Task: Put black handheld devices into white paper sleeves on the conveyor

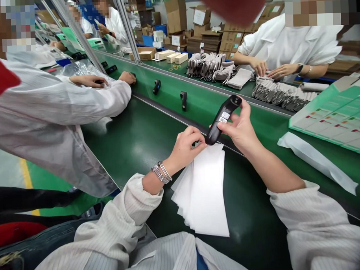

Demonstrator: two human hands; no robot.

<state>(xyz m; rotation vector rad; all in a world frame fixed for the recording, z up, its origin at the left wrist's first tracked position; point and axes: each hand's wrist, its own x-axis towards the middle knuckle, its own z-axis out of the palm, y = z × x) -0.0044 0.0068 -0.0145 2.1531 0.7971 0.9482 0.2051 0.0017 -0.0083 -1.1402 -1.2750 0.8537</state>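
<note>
My right hand (238,127) is shut around a black handheld device (219,122), which has small white labels on its face and tilts up to the right. My left hand (188,144) is curled over the top end of a fanned stack of white sheets (202,193), and its fingers sit just beside the device's lower end. Whether the sheets are paper or thin bags is hard to tell. The stack lies on the green bench top (133,152), and metal bracelets circle my left wrist.
A raised green divider (169,94) with small black mounted devices crosses behind my hands. A co-worker's white-sleeved arms (63,103) reach in from the left. Across it, another person's hands (262,69) work over grey pouches. A green printed sheet (335,117) and a white sleeve (316,161) lie to the right.
</note>
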